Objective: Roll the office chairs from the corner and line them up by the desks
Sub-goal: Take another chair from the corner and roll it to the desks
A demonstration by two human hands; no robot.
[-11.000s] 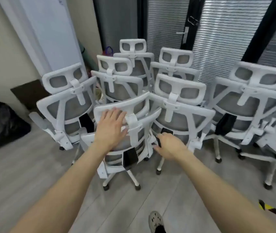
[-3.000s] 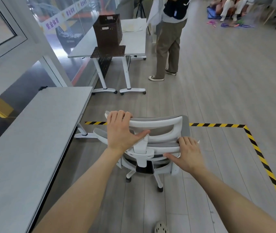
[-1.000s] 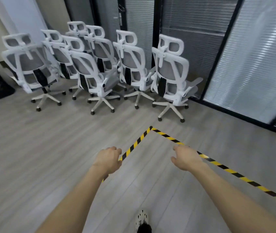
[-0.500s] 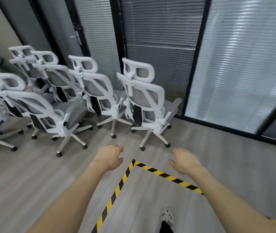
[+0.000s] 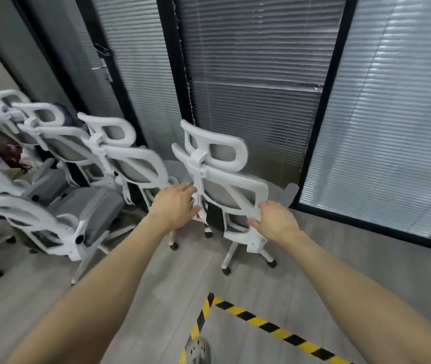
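Observation:
The rightmost white office chair [image 5: 231, 183], with grey mesh back and a headrest, stands with its back to me by the glass wall. My left hand [image 5: 175, 204] reaches its backrest's left edge with fingers stretched out, touching or nearly touching the frame. My right hand [image 5: 274, 219] is at the backrest's right edge, thumb up against the frame and fingers loosely spread, not wrapped round it. Several more white chairs [image 5: 133, 166] crowd the corner to the left, one [image 5: 78, 216] turned sideways close to my left arm.
A glass wall with closed blinds [image 5: 261, 74] and black frames runs right behind the chairs. Yellow-black floor tape [image 5: 261, 324] forms a corner on the grey floor near my shoe [image 5: 196, 350]. A door with a handle [image 5: 103, 68] is at the back left.
I have walked up to the chairs. Both hands rose from hanging over the floor tape and now flank the rightmost chair's backrest.

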